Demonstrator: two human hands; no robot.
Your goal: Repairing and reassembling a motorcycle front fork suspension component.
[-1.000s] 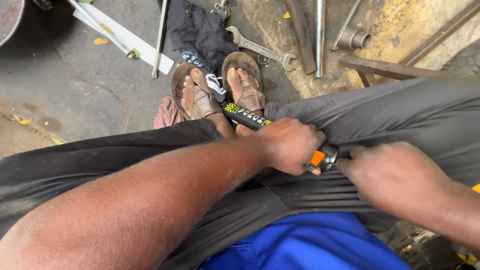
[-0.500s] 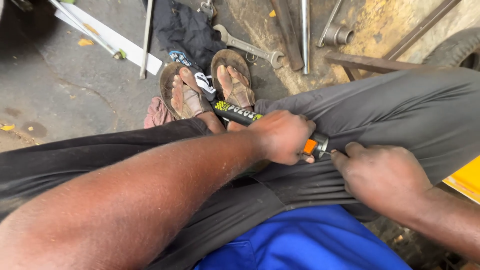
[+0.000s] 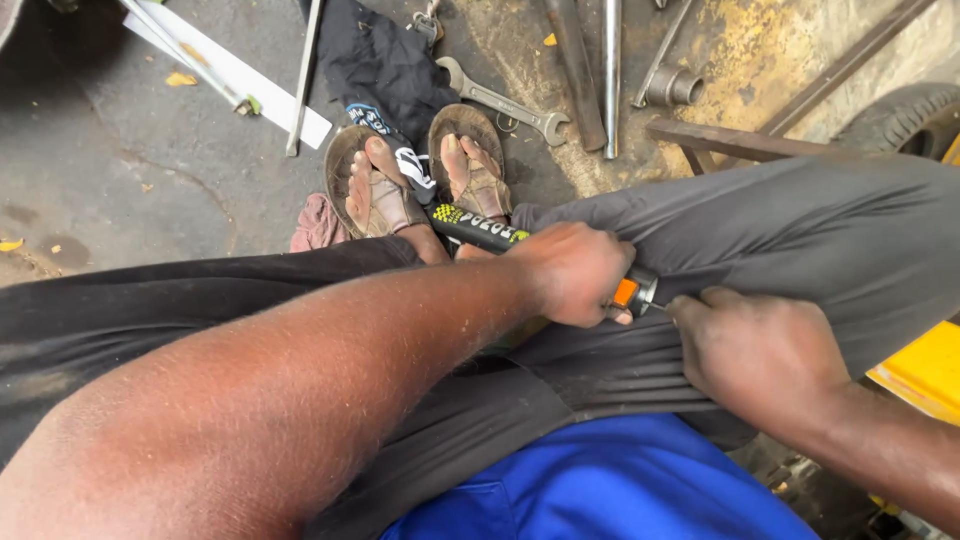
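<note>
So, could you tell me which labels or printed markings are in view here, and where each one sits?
Tool handle: black, with a yellow-green checkered label and pale lettering, held by the left hand over the lap.
Dark cloth: on the ground by the feet, with a blue and white printed patch at its lower edge.
No packages, signs or screens.

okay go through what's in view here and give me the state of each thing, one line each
Left hand: closed around the tool.
Tool: held across the lap, black handle toward the feet, orange collar by the right hand.
Right hand: curled, fingers at the tool's tip; tip hidden.
Wrench: lying flat on the ground, untouched.
Sandals: worn on both feet.
Dark cloth: crumpled on the ground.
</note>
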